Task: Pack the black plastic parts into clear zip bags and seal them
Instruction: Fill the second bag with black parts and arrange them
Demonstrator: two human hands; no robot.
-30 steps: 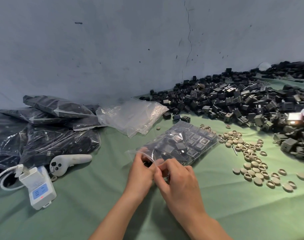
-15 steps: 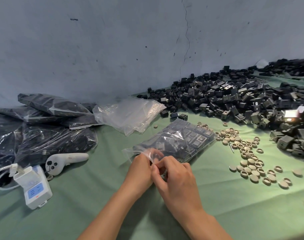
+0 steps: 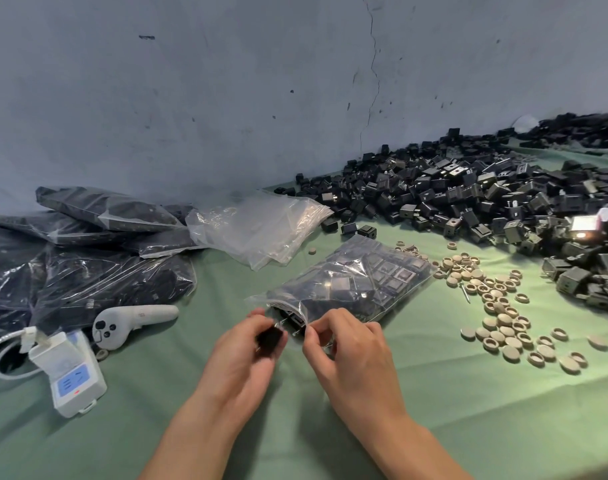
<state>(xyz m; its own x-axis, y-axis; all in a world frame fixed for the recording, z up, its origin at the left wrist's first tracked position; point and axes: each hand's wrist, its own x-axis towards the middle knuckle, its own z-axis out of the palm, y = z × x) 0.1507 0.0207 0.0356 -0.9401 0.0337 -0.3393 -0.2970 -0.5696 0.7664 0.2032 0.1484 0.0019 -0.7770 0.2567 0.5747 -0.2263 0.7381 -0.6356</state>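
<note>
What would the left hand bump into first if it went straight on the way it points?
The left hand, holding a black part, would most likely meet the open mouth of the clear bag right ahead, though depth is unclear.

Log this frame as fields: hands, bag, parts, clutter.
left hand: grips a part at the bag mouth
right hand: pinches the mouth edge
bag: flat on the cloth, filled with parts, mouth open
pile: loose black parts, behind and to the right
caps: tan, right of the bag
packed bags: stacked at left
empty bags: behind the bag
</note>
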